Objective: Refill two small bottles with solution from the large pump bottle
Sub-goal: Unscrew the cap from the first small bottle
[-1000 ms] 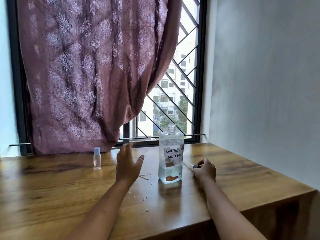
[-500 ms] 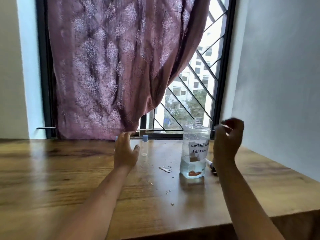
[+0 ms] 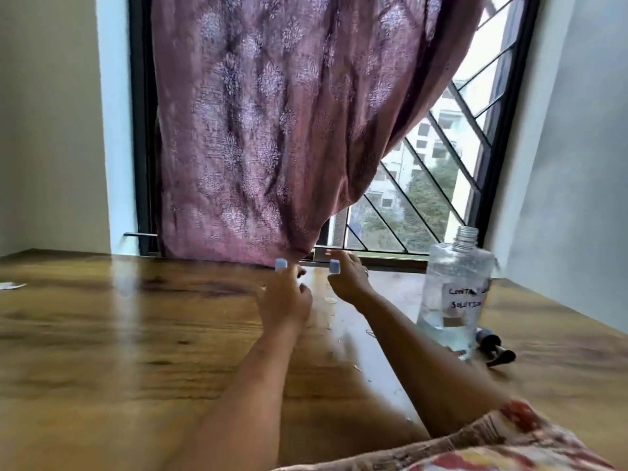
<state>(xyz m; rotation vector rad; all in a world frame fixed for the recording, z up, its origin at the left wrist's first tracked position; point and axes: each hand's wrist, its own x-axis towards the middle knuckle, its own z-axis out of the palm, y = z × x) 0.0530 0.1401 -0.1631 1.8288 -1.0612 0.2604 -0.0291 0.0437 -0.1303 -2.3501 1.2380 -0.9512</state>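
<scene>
Two small bottles stand at the far side of the wooden table (image 3: 136,334), near the curtain. Only their blue caps show. My left hand (image 3: 285,297) is curled around the left small bottle (image 3: 281,264), and my right hand (image 3: 350,282) is wrapped around the right small bottle (image 3: 334,266). The bodies of both are hidden by my fingers. The large clear bottle (image 3: 455,294) with a handwritten label stands to the right, uncapped and partly filled. Its black pump (image 3: 492,346) lies on the table beside its base.
A patterned mauve curtain (image 3: 272,130) hangs just behind the small bottles, over a barred window (image 3: 424,198). A grey wall (image 3: 577,164) closes the right side. Small scraps (image 3: 356,367) lie on the wood near my arms. A patterned cloth (image 3: 492,443) fills the bottom right.
The view has swung left. My right hand left the pump by the large bottle and crossed to the second small bottle. My left hand has closed on the first small bottle.
</scene>
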